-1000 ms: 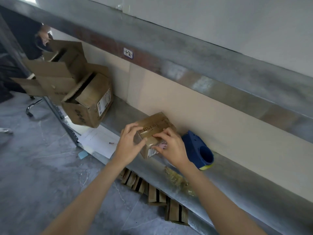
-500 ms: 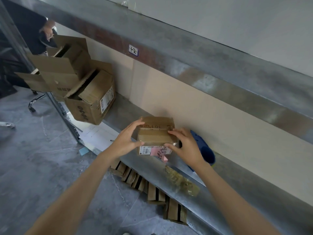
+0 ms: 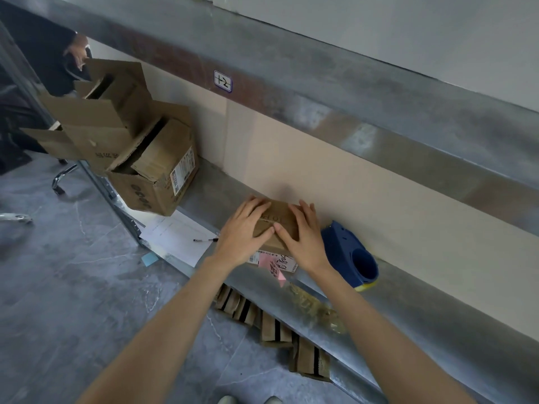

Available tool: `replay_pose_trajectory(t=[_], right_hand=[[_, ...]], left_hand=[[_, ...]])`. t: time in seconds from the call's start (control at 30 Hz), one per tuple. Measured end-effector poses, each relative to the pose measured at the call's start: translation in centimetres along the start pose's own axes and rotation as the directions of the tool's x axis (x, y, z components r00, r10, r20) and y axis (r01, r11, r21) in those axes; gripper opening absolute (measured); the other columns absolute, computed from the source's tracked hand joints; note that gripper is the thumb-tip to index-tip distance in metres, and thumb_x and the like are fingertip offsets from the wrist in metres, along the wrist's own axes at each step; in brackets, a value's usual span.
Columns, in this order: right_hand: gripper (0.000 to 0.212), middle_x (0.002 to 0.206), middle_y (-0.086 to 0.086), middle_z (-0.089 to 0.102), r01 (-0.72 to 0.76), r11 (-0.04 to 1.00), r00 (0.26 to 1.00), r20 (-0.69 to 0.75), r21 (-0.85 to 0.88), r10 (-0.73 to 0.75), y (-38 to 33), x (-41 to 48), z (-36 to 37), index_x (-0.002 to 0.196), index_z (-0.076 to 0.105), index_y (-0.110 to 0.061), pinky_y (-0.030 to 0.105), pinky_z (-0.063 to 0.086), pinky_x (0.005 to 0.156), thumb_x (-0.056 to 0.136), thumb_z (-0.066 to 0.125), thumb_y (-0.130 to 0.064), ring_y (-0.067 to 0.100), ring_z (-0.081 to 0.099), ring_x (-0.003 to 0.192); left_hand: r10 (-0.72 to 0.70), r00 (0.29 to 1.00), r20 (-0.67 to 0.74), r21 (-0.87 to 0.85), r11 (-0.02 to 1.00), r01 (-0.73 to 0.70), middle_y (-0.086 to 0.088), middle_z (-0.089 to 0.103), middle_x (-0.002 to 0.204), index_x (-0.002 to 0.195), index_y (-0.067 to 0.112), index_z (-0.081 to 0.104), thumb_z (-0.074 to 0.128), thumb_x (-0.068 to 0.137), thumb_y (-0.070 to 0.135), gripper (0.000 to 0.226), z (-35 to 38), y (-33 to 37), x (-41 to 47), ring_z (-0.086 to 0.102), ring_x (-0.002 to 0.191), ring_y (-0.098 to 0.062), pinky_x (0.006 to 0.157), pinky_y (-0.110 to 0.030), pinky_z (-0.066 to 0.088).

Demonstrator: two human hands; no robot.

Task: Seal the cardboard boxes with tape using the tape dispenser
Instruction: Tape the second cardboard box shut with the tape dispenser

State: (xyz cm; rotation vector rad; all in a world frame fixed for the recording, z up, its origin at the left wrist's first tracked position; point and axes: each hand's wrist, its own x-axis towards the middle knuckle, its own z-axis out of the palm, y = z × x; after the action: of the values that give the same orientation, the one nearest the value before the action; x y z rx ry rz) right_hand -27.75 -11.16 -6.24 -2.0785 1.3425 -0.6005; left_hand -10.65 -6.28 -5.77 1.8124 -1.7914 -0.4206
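Two hands lie flat on one small cardboard box (image 3: pixel 279 221): left hand (image 3: pixel 243 233) over its left half, right hand (image 3: pixel 305 239) over its right half, fingers straight and slightly spread, palms pressing the top down and gripping nothing. The box sits on a grey metal shelf (image 3: pixel 437 304), its rear against the beige back panel. Its front face carries a white printed label (image 3: pixel 258 256) and a pink handwritten note (image 3: pixel 277 268) that hangs past the shelf edge. One blue tape dispenser (image 3: pixel 350 255) lies on the shelf just right of the box, beside the right hand and untouched. One crumpled wad of clear tape (image 3: pixel 316 306) lies near the shelf's front edge. Two larger open boxes (image 3: pixel 151 176) stand stacked and tilted at the shelf's left end. Between them and the hands are one paper sheet (image 3: pixel 175 237) and one pen (image 3: pixel 205 239). Several flattened cartons (image 3: pixel 277 329) lie on the floor under the shelf.
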Motion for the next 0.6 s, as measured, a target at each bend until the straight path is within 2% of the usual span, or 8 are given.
replay_pose_trajectory(t=[0.1, 0.2, 0.33, 0.43, 0.5, 0.6], right_hand=[[0.075, 0.163, -0.001, 0.015, 0.007, 1.000, 1.000, -0.010, 0.019, -0.007, 0.5, 0.1, 0.3, 0.151, 0.033, -0.025, 0.046, 0.019, 0.121, 0.092, 0.041, -0.071, 0.019, 0.003, 0.152], [0.078, 0.153, 0.001, 0.027, 0.022, 1.000, 0.999, -0.047, -0.011, -0.023, 0.6, 0.4, 0.5, 0.146, 0.040, -0.021, 0.048, 0.035, 0.114, 0.088, 0.034, -0.072, 0.023, 0.022, 0.146], [0.079, 0.146, 0.001, 0.030, 0.045, 0.999, 0.998, -0.037, -0.003, -0.045, 0.2, 0.3, -0.2, 0.146, 0.040, -0.018, 0.038, 0.041, 0.107, 0.087, 0.035, -0.072, 0.018, 0.028, 0.140], [0.070, 0.156, 0.000, 0.022, 0.034, 0.999, 0.998, 0.048, 0.004, -0.034, 0.0, 0.5, -0.9, 0.150, 0.034, -0.022, 0.041, 0.033, 0.113, 0.095, 0.046, -0.063, 0.020, 0.014, 0.148], [0.067, 0.163, -0.001, 0.015, 0.023, 0.999, 0.997, 0.071, -0.028, -0.021, 0.1, 0.7, -1.3, 0.152, 0.032, -0.026, 0.042, 0.023, 0.117, 0.096, 0.046, -0.059, 0.017, 0.000, 0.152], [0.063, 0.166, -0.004, 0.009, 0.020, 0.999, 1.000, 0.019, -0.036, -0.019, 0.2, 0.6, -1.4, 0.151, 0.036, -0.029, 0.042, 0.014, 0.120, 0.096, 0.047, -0.058, 0.016, -0.007, 0.152]], left_hand=[[0.010, 1.000, -0.020, -0.005, 1.000, -0.010, 0.008, 0.033, 0.159, 0.150, 0.025, 0.041, 0.032, 0.087, 0.070, 0.078, 0.5, -0.5, 0.1, 0.014, 0.151, -0.009, 0.113, -0.038, 0.033], [0.024, 0.999, -0.042, -0.018, 1.000, -0.025, 0.006, 0.038, 0.156, 0.148, 0.021, 0.045, 0.037, 0.088, 0.067, 0.076, 0.7, -0.3, 0.2, 0.019, 0.149, -0.011, 0.115, -0.035, 0.028], [0.018, 1.000, -0.006, -0.110, 0.994, -0.018, 0.006, 0.036, 0.156, 0.148, 0.020, 0.045, 0.042, 0.086, 0.066, 0.078, 0.5, -0.6, 0.4, 0.016, 0.149, -0.011, 0.119, -0.030, 0.018], [0.015, 0.999, 0.044, -0.217, 0.976, -0.006, 0.005, 0.030, 0.160, 0.149, 0.020, 0.041, 0.054, 0.086, 0.061, 0.077, 0.1, -0.7, 0.5, 0.009, 0.149, -0.006, 0.120, -0.031, 0.013], [-0.001, 0.999, 0.039, -0.276, 0.961, 0.012, 0.003, 0.027, 0.161, 0.150, 0.017, 0.040, 0.065, 0.091, 0.048, 0.071, 0.1, -0.6, 0.4, 0.009, 0.148, -0.004, 0.121, -0.030, 0.013], [-0.013, 1.000, -0.017, -0.315, 0.949, 0.007, 0.002, 0.025, 0.161, 0.150, 0.014, 0.039, 0.063, 0.090, 0.046, 0.072, 0.5, -0.2, 0.0, 0.008, 0.143, 0.008, 0.114, -0.012, 0.011]])
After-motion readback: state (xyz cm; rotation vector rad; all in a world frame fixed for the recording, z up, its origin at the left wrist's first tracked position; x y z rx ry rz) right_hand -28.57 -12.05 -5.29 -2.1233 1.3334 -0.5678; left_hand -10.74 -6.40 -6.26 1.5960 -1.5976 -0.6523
